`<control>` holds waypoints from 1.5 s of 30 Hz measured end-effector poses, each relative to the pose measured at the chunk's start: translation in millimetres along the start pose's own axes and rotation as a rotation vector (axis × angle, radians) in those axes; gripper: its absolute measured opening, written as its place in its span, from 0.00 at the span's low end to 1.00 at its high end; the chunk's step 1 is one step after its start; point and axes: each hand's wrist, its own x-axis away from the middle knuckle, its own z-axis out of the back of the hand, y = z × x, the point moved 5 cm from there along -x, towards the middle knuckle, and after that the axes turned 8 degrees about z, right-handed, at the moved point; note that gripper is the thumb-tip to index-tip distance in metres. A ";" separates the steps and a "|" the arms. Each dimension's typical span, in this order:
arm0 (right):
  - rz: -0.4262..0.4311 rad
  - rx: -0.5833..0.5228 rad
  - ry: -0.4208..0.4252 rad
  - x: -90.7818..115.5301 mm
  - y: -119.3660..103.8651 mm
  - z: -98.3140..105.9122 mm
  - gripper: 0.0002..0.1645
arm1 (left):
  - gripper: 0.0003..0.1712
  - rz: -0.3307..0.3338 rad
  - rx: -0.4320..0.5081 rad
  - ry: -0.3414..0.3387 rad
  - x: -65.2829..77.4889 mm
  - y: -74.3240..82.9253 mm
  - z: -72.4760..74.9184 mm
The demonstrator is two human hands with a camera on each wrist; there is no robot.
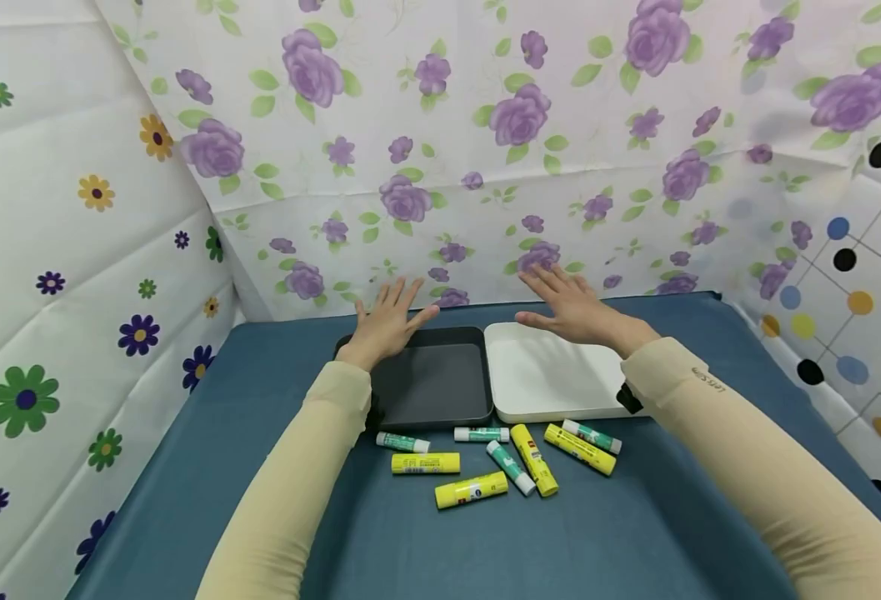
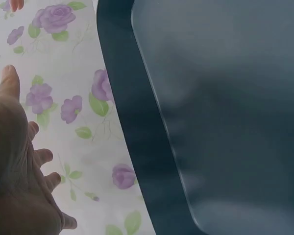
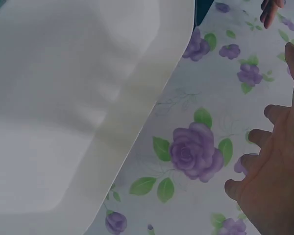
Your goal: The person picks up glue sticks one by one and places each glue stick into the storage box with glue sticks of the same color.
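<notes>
My left hand (image 1: 386, 323) is held over the left part of a dark grey tray (image 1: 440, 379), fingers spread and nothing in them. Over the back of a white tray (image 1: 553, 375) hovers my right hand (image 1: 571, 307), fingers extended and also holding nothing. The two trays stand side by side. In the left wrist view the left palm (image 2: 14, 171) shows apart from the dark tray's edge. The right wrist view has the right hand (image 3: 277, 152) off to the side of the white tray. Both trays hold nothing.
In front of the trays lie several glue sticks: yellow ones like the glue stick (image 1: 472, 490) nearest me, and smaller green-and-white ones like the glue stick (image 1: 511, 468) beside it. A blue cloth (image 1: 560, 550) covers the table. Flowered sheets (image 1: 410, 125) hang behind it.
</notes>
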 end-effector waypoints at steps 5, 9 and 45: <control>0.038 -0.016 -0.004 1.2 -10.2 0.2 0.51 | 0.46 0.006 0.018 -0.017 4.1 -8.3 0.2; 0.058 -0.045 -0.013 3.6 -17.8 1.4 0.51 | 0.46 0.020 0.019 -0.034 6.2 -13.9 -1.5; 0.249 -0.128 -0.071 18.0 -81.0 -13.3 0.50 | 0.48 0.095 0.070 -0.075 31.6 -69.1 -1.3</control>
